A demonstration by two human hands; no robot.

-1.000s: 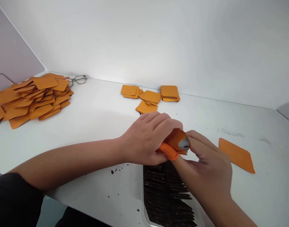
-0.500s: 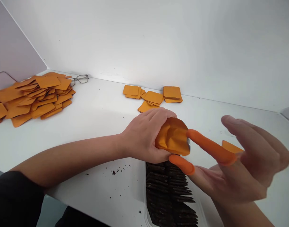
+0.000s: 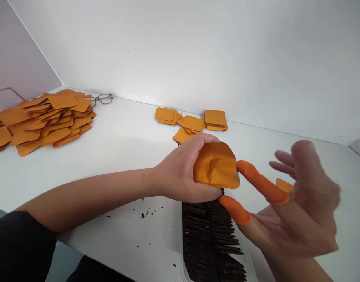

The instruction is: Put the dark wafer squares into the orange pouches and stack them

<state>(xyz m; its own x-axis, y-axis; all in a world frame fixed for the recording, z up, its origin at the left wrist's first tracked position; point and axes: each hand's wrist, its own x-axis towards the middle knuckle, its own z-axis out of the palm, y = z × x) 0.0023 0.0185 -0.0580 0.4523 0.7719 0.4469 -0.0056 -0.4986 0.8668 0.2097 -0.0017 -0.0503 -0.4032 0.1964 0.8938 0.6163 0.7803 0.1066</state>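
Note:
An orange pouch [image 3: 215, 166] with a creased front is gripped by my left hand [image 3: 182, 172], the fingers and thumb curved around its sides. At its right edge a bit of silvery lining shows. My right hand [image 3: 291, 211] wears orange finger cots on the thumb and forefinger. That forefinger's tip is at the pouch's right edge, and the thumb lies apart, below it by the left thumb tip. The other right fingers are spread and hold nothing. Below the hands, a clear plastic tub [image 3: 182, 239] holds rows of thin dark slabs [image 3: 197, 231], partly hidden by my hands.
A large heap of orange pouches [image 3: 47, 121] lies at the left, beside eyeglasses [image 3: 105, 98]. Small stacks of pouches [image 3: 191, 123] lie near the back wall. Another pouch [image 3: 284, 185] shows behind my right hand. Dark crumbs [image 3: 142, 215] dot the white table [image 3: 124, 137].
The right thumb and forefinger have shifted slightly rightward, and the other right fingers have changed pose. The pouch has tilted a little in my left hand and looks flatter at its right edge.

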